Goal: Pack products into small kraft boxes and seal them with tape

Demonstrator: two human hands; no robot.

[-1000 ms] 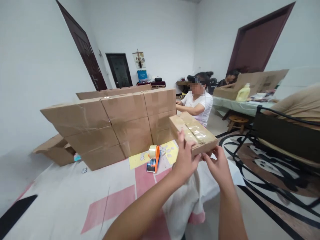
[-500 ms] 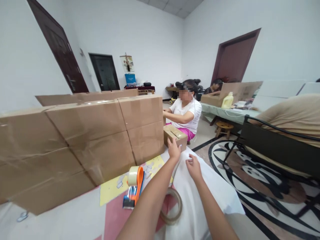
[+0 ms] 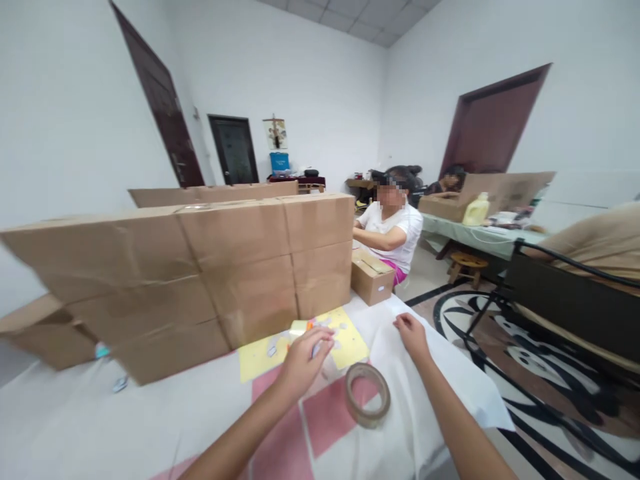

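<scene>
My left hand is over the tape dispenser, hiding most of it; only its pale tape roll and bits of orange show. The fingers are partly bent, with the thumb apart, and no grip on the dispenser is visible. To the right, my right hand hovers above the white cloth, fingers curled together with nothing seen in them. Between my forearms a roll of brown tape lies flat. A small closed cardboard box stands at the table's far end, beyond both hands.
A wall of stacked cardboard boxes runs along the left of the table. Behind the small box sits a person in a white shirt. A dark folding chair is on the right, near another table with a yellow bottle.
My left hand has left the small box and come back to the tape dispenser. My right hand stays loosely curled over the cloth. The view has shifted, showing more on the left.
</scene>
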